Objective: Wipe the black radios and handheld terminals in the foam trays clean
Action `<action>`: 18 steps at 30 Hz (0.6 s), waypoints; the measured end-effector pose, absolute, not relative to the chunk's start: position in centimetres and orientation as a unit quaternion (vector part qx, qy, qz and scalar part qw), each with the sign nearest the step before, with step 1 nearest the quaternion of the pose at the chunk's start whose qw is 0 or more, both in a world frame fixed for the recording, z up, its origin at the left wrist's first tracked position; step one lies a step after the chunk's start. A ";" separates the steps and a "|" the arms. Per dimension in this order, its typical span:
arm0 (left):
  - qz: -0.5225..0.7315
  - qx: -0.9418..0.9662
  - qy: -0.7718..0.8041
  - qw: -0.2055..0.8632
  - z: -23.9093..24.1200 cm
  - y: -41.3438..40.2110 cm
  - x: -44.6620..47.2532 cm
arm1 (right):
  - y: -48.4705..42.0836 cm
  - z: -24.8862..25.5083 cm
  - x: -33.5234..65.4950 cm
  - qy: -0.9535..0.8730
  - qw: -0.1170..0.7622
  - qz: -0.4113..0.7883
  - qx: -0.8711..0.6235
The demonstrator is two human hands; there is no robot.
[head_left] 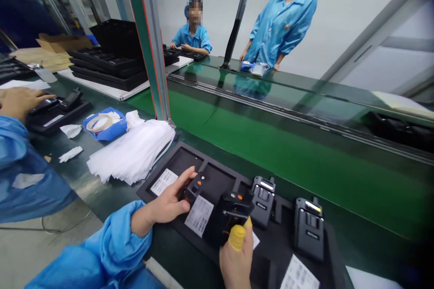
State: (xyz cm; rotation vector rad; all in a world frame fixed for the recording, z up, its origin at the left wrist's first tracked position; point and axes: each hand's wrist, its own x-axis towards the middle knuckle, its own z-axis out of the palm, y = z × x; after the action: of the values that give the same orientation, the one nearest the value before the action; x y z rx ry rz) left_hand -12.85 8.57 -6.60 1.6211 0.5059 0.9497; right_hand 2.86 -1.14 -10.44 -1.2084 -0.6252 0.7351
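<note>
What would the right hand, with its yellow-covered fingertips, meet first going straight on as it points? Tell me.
Most likely the boxy black device with a small orange button, just ahead of the right hand; depth is unclear, so they may already touch.

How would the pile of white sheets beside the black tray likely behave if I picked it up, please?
The white sheets look thin, so they would probably bend and flop. Their edges fan out unevenly, so lifting the pile might make some slip apart.
</note>
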 end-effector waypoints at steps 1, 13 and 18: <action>0.420 0.712 0.224 0.516 -6.9 8.6 -13.0 | -1.3 -10.6 2.9 -0.297 0.726 0.292 -0.547; 0.488 0.736 0.279 0.377 -5.4 8.9 -13.3 | -1.3 -9.7 2.8 -0.377 0.718 0.255 -0.527; 0.493 0.735 0.286 0.367 -5.7 9.1 -13.1 | -0.9 -9.7 2.6 -0.346 0.722 0.265 -0.538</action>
State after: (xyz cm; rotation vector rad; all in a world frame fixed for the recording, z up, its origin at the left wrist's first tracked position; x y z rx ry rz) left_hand -13.11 9.14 -5.70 1.8882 0.7360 1.2669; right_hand 2.56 -0.94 -9.75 -1.1889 -0.7637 0.5847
